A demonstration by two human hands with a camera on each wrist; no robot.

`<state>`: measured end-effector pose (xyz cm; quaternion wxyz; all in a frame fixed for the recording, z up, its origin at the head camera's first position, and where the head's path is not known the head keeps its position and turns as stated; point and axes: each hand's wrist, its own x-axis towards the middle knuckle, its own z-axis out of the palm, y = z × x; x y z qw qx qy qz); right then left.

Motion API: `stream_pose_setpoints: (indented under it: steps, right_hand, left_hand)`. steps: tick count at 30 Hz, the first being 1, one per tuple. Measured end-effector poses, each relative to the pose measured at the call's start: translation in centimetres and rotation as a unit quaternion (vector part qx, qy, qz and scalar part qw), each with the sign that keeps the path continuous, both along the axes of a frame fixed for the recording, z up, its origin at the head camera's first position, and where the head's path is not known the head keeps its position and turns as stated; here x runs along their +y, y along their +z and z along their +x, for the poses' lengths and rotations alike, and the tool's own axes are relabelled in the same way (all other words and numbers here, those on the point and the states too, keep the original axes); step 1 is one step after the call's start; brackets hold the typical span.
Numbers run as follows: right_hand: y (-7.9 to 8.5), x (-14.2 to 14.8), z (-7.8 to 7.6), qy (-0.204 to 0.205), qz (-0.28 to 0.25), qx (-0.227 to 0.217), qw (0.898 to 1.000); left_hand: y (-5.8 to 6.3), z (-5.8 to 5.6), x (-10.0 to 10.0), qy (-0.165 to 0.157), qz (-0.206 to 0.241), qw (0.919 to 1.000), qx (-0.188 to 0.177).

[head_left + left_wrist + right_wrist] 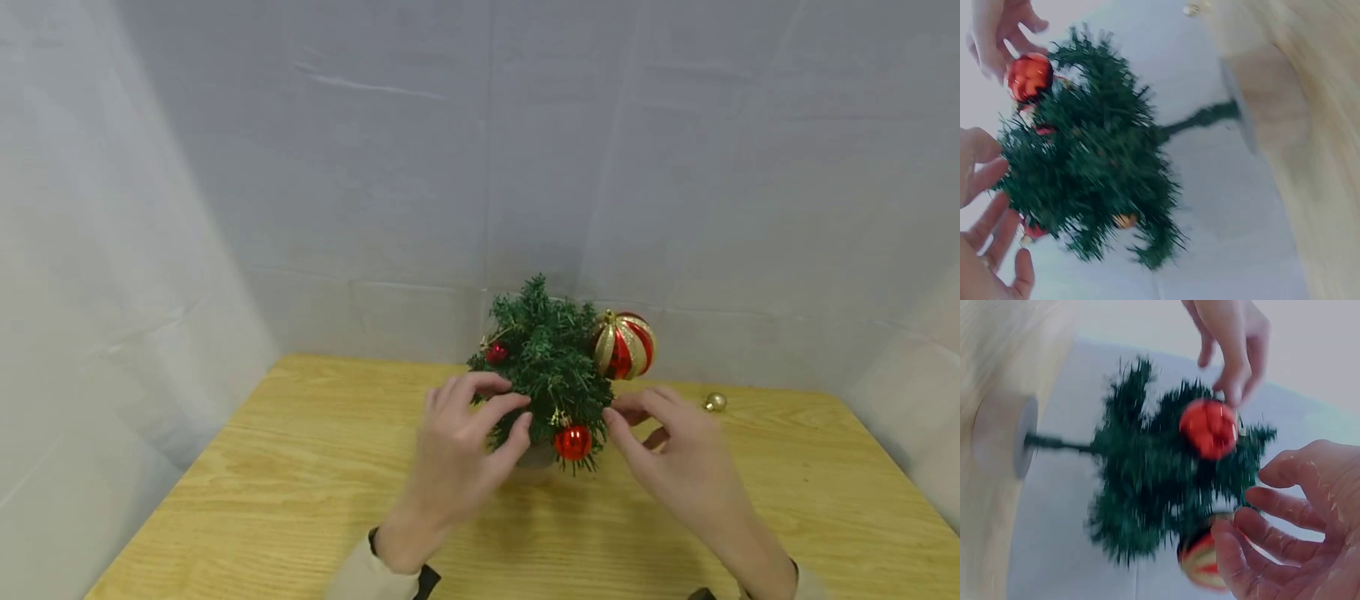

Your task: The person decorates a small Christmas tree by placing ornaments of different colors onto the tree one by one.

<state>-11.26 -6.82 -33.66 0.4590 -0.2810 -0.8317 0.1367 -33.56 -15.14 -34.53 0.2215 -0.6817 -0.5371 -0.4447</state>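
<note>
A small green artificial tree [546, 360] stands on a round pale base [1007, 434] in the middle of the wooden table [300, 467]. It carries a red ball [572, 442] low at the front, a smaller red ball [497, 352] on the left, and a big red-and-gold striped ball [624, 345] on the right. My left hand [517, 414] reaches the tree's left side with fingers spread and loosely bent at the branch tips. My right hand [617, 410] is at the right side, just below the striped ball [1200, 562], fingers apart. Neither hand holds anything.
A small gold ball [715, 402] lies loose on the table behind my right hand. White cloth walls [480, 167] close off the back and both sides. The table's front edge is out of view below my sleeves.
</note>
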Motion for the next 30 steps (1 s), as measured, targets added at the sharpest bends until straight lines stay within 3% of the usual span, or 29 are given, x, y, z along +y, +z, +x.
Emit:
stream_pose_setpoints:
  steps: [3,8,13,18,23,30]
  right_hand:
    - [-0.1,0.7,1.7,-0.026,0.002,-0.003,1.0]
    - [-0.7,2.2,4.5,-0.057,0.001,0.004,0.998]
    - [-1.8,4.8,7.1,-0.086,0.015,0.006,0.996]
    - [-3.3,7.6,9.2,-0.102,0.025,-0.011,0.994]
    - [-5.3,10.2,10.9,-0.104,0.04,-0.069,0.991]
    - [-7.5,13.7,12.7,-0.096,0.073,-0.191,0.974]
  left_hand:
    - [-0.5,-1.1,-0.3,-0.02,0.013,0.9993,0.029]
    - [-1.1,-2.5,-0.5,-0.045,0.029,0.9974,0.047]
    - [-1.2,-3.1,-0.7,-0.04,0.033,0.9979,0.04]
    - [-1.1,-3.4,-0.8,-0.03,0.007,0.9993,0.02]
    - [-1.2,-3.4,-0.8,-0.035,-0.011,0.9993,0.009]
    - [-1.3,-3.3,-0.7,-0.037,-0.016,0.9992,0.006]
